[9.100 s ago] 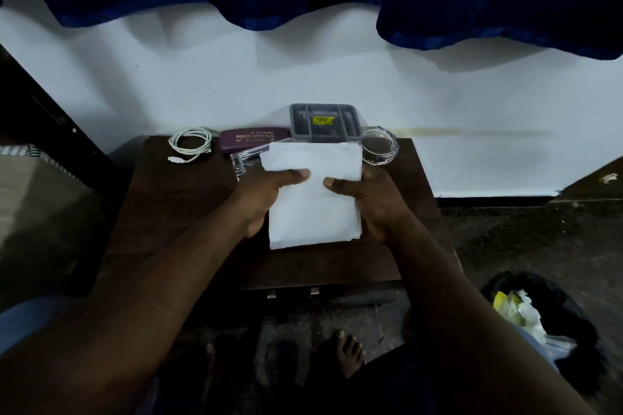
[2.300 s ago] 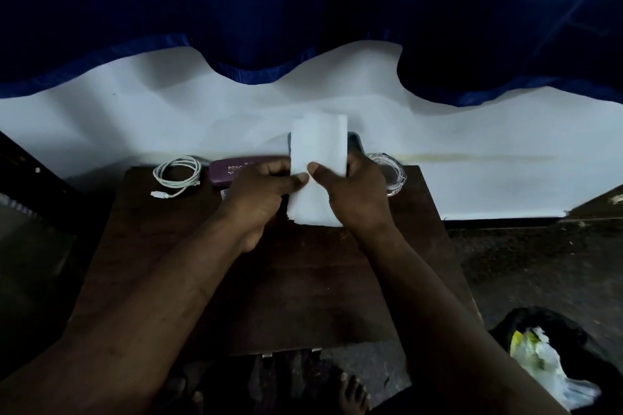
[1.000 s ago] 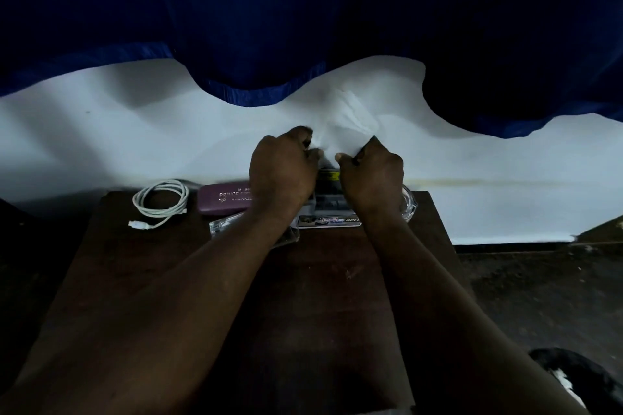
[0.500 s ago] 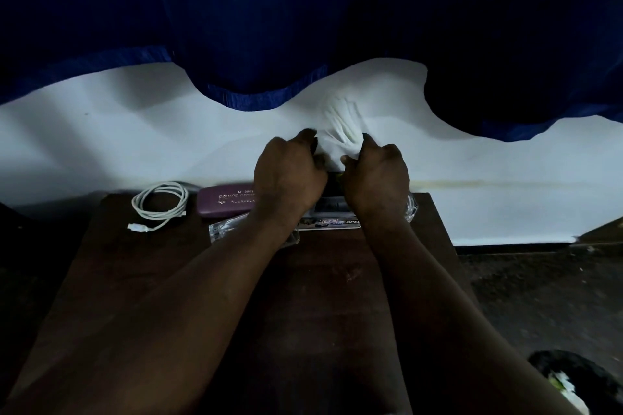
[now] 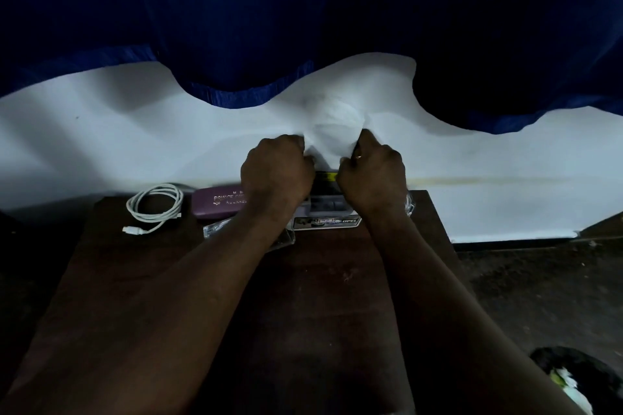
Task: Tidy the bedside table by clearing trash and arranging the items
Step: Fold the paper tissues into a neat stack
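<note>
A white tissue [image 5: 332, 135] is bunched upright between both hands at the back edge of the dark wooden bedside table [image 5: 303, 296]. My left hand [image 5: 274, 175] and my right hand [image 5: 372, 178] each pinch one side of it, above a grey organiser tray [image 5: 325, 204] that they mostly hide. A maroon spectacle case [image 5: 215, 202] lies to the left of my left hand. Further left is a coiled white cable [image 5: 153, 207]. A clear plastic wrapper [image 5: 215, 231] shows under my left wrist.
A clear glass bowl [image 5: 409, 202] peeks out beside my right wrist. A dark blue curtain [image 5: 303, 27] hangs over the white wall behind. A black bin bag with trash [image 5: 573, 381] sits on the floor at lower right.
The folded tissue was lifted from the table middle to the back over the tray. In the last half second both hands drew slightly apart, spreading the bunched tissue.
</note>
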